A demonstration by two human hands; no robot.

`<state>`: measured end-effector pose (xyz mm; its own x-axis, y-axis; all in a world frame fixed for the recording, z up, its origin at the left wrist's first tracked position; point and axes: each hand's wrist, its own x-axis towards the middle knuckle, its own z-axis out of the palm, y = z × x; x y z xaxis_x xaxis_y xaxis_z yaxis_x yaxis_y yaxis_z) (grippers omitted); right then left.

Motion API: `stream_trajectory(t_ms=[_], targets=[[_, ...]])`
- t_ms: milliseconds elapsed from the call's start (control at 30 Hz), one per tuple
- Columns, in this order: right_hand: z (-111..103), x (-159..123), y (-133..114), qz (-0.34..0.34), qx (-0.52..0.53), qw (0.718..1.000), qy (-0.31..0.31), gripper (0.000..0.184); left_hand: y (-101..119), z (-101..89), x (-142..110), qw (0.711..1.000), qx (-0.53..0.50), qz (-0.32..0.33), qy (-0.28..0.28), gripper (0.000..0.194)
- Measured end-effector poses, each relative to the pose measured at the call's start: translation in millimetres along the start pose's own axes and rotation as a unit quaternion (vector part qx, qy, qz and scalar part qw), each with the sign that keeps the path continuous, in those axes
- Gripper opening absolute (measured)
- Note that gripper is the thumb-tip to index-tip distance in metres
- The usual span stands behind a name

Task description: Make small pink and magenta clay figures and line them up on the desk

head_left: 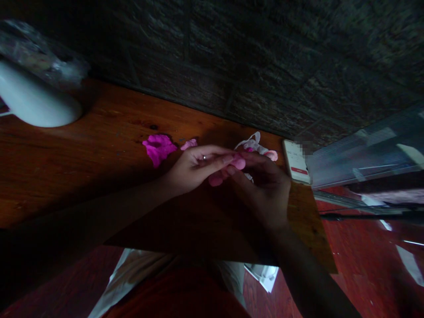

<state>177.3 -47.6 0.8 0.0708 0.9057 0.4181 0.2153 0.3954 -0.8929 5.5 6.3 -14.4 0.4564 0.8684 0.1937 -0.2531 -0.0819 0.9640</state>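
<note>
Both my hands meet over the middle of a wooden table (82,145). My left hand (195,168), a ring on one finger, has its fingers closed together on a small piece of pale pink clay (238,163). My right hand (265,185) pinches the same pink piece from the right. A second pink bit (215,180) shows just under the fingers. A crumpled magenta lump (158,148) lies on the table left of my hands, with a smaller pink scrap (188,144) beside it.
A white wrapper with a pink bit (256,145) lies behind my hands. A white phone-like device (296,167) rests at the right edge. A white rounded object (33,101) under plastic stands far left. A dark brick wall (265,66) runs behind; red floor lies below right.
</note>
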Motion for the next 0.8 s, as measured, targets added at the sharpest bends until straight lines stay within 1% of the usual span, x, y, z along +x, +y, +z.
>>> stream_trajectory(t_ms=[133,267,367,467,567,667,733,800], targets=[[-2,-3,5,-0.040,-0.105,0.994,0.002,0.024,5,2.2,0,1.000,-0.012,-0.011,-0.005,0.026],[-3,-5,8,-0.054,-0.149,0.987,-0.007,0.021,10,3.8,-2,1.000,-0.004,-0.023,-0.002,0.020],[-4,-4,8,-0.060,-0.160,0.985,-0.019,0.024,9,4.0,-3,1.000,-0.005,-0.011,0.016,0.022],[-7,0,7,-0.076,-0.156,0.984,-0.046,0.029,5,3.3,-3,0.999,-0.027,-0.008,0.035,0.028],[-11,3,6,-0.091,-0.138,0.984,-0.062,0.024,4,2.7,-4,0.999,-0.037,-0.005,0.013,0.037],[-14,4,4,-0.086,-0.130,0.986,-0.056,0.022,7,3.0,-5,1.000,-0.015,-0.010,-0.018,0.036],[-16,4,4,-0.083,-0.132,0.986,-0.058,0.022,10,3.0,-6,1.000,0.005,-0.005,-0.020,0.036],[-17,4,4,-0.085,-0.124,0.986,-0.069,0.023,11,2.5,-6,0.999,0.024,0.020,-0.021,0.038]])
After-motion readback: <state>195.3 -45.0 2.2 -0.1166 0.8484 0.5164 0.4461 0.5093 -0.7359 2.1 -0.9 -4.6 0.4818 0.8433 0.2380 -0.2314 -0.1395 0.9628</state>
